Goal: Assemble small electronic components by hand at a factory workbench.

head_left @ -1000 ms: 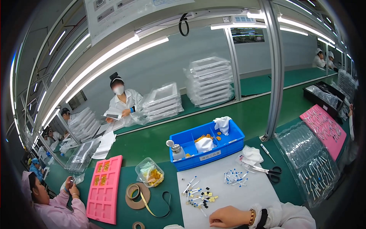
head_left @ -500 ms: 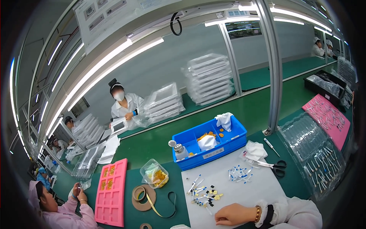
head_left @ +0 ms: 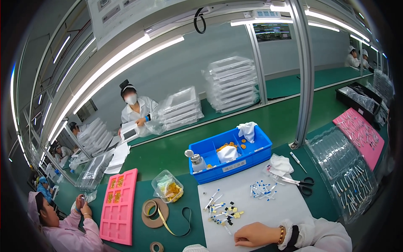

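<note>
My right hand (head_left: 255,234) rests low over a white sheet (head_left: 294,214), back of the hand upward. Its fingers are curled and pressed together; whatever they might hold is hidden under them. Just beyond the fingers lie several small white strips with blue ends (head_left: 215,208), mixed with black and yellow pieces (head_left: 231,213). A second heap of blue-ended strips (head_left: 263,190) lies farther back on the sheet. Of my left arm only a bit of white sleeve (head_left: 195,248) shows at the lower edge; the left hand is out of view.
A blue divided bin (head_left: 228,168) holds a pump bottle (head_left: 196,161) and cloths. Scissors (head_left: 304,184) lie right, beside a clear tray (head_left: 336,155). Left are tape rolls (head_left: 155,214), a plastic tub (head_left: 168,187) and a pink tray (head_left: 119,210). A metal post (head_left: 305,84) stands beyond.
The view has shifted slightly. Slightly more of my left sleeve shows at the lower edge. My right hand stays nearly in place, its fingers still curled.
</note>
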{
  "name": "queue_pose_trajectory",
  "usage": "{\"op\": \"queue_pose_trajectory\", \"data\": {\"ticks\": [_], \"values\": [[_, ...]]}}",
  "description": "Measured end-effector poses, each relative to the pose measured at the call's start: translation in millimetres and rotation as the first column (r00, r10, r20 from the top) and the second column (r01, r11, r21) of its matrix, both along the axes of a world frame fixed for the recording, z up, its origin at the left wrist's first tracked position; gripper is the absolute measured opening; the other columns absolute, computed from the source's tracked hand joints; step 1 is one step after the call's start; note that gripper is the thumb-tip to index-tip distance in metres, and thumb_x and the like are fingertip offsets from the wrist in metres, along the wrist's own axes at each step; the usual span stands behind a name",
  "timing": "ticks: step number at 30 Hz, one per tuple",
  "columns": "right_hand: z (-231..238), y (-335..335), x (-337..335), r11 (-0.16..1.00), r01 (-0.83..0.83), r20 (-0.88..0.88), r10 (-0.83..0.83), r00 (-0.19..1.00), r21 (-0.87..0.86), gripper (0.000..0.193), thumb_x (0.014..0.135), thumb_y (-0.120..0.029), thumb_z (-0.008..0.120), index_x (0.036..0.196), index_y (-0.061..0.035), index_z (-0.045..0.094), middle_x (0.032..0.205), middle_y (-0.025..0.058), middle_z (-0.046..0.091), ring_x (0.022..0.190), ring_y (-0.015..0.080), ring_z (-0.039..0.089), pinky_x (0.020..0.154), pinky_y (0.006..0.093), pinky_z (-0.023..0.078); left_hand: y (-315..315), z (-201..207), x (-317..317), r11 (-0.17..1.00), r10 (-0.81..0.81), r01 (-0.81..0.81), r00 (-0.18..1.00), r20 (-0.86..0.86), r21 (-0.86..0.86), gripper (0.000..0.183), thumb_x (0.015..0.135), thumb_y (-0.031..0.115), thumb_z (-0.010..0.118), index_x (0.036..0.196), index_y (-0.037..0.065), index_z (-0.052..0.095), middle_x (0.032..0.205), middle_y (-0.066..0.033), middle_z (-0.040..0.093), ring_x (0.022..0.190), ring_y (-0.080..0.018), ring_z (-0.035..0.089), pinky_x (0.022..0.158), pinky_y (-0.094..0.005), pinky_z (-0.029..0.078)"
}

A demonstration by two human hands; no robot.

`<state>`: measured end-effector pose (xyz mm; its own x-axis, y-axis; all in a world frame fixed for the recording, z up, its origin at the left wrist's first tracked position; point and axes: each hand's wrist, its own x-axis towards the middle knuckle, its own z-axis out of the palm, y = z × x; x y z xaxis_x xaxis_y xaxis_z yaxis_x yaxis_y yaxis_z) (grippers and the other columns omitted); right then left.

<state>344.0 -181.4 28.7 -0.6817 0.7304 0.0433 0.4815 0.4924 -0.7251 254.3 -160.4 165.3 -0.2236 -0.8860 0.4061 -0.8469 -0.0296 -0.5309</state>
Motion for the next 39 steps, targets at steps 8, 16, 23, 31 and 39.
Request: {"op": "queue_pose_trajectory", "data": {"ticks": [8,16,23,31,39], "values": [[-0.9,-0.5,0.0,1.0,0.009,-0.014,-0.008,1.0,0.016,0.022,0.099,-0.036,0.062,0.098,-0.015,0.067,0.081,0.0019,0.066,0.078,0.0217,0.066,0.065,0.0342,0.05,0.1,2.4,3.8,1.0,0.016,-0.016,0.999,-0.037,0.001,0.052,0.106,0.034,0.045,0.134,-0.009,0.051,0.132,-0.027,0.056,0.116,-0.041,0.058,0.1,-0.0471,0.044],[-1.7,0.1,0.2,1.0,0.007,-0.018,-0.007,1.0,0.008,0.022,0.099,-0.036,0.063,0.098,-0.0141,0.067,0.081,0.0021,0.066,0.077,0.0215,0.066,0.065,0.0341,0.05,1.0,4.4,4.9,0.999,0.035,-0.034,0.997,-0.076,0.003,0.051,0.106,0.034,0.046,0.133,-0.009,0.052,0.131,-0.0267,0.057,0.116,-0.0407,0.058,0.099,-0.0469,0.044],[-2.3,0.3,0.1,1.0,0.0,-0.026,0.0,1.0,0.013,0.022,0.099,-0.036,0.063,0.098,-0.0142,0.067,0.081,0.0021,0.066,0.077,0.0215,0.066,0.065,0.0339,0.05,0.8,6.2,5.1,0.999,0.054,-0.054,0.992,-0.111,0.007,0.05,0.106,0.033,0.046,0.132,-0.009,0.052,0.13,-0.0265,0.057,0.115,-0.0404,0.058,0.099,-0.0468,0.045],[-1.4,0.6,0.1,1.0,0.0,0.006,0.0,1.0,-0.009,0.022,0.099,-0.037,0.063,0.098,-0.0151,0.067,0.082,0.0014,0.066,0.078,0.0207,0.066,0.065,0.034,0.05,1.0,8.4,5.8,0.997,0.076,-0.075,0.986,-0.147,0.015,0.049,0.106,0.033,0.046,0.132,-0.009,0.052,0.129,-0.0262,0.057,0.114,-0.0402,0.059,0.098,-0.0466,0.045],[-3.3,0.6,-0.2,1.0,0.001,-0.019,-0.001,1.0,0.012,0.022,0.099,-0.036,0.063,0.098,-0.0153,0.067,0.081,0.0014,0.066,0.078,0.0206,0.066,0.064,0.0335,0.05,1.1,9.8,6.1,0.995,0.103,-0.101,0.978,-0.181,0.02,0.049,0.106,0.033,0.047,0.131,-0.008,0.053,0.128,-0.0259,0.058,0.113,-0.0399,0.059,0.097,-0.0465,0.045]]}}
